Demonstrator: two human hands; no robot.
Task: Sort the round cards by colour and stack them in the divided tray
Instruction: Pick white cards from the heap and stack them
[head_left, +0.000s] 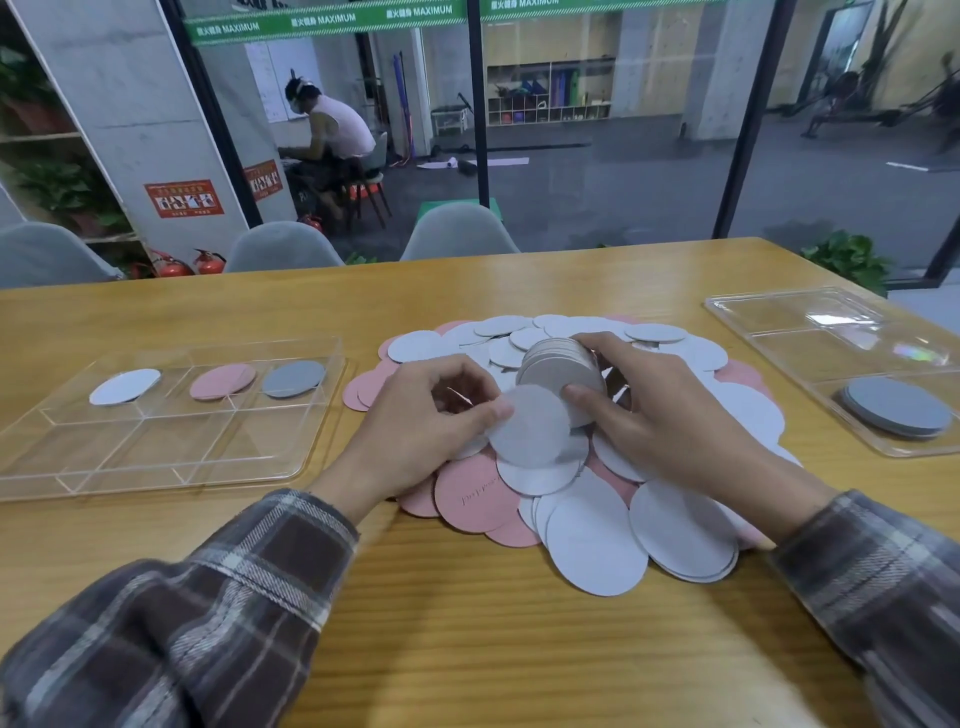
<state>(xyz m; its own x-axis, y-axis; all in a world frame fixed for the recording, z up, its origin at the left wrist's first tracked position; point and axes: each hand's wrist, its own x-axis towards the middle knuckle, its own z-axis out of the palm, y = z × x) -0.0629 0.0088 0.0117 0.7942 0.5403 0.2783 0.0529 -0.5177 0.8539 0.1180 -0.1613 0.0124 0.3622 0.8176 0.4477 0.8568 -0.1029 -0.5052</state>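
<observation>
Well, the person sits at a wooden table (467, 649) with a wide heap of round cards (592, 540) spread out in front of them, white ones mostly on top and pink ones showing round the edges. The right hand (665, 415) is curled round a bundle of grey cards (558, 364), held tilted on edge above the middle of the heap, with the thumb on the near side and the fingers over the far side. The left hand (415, 421) pinches a loose grey card (535, 431) by its left edge between thumb and fingers. That card sits just in front of the bundle (touching it or only very close, I can't tell from here).

On the person's left a clear divided tray (171, 483) lies flat on the table, just beside the heap. Its far row has one card per compartment: a white card (124, 386), a pink card (222, 381) in the middle and a grey card (293, 378) on the right. Off to the right, apart from the heap, a second clear tray (779, 312) holds a low grey stack (896, 406) in its near compartment.

Both arms are in plaid sleeves (234, 623). Grey chairs (457, 234) stand along the far side of the table.
</observation>
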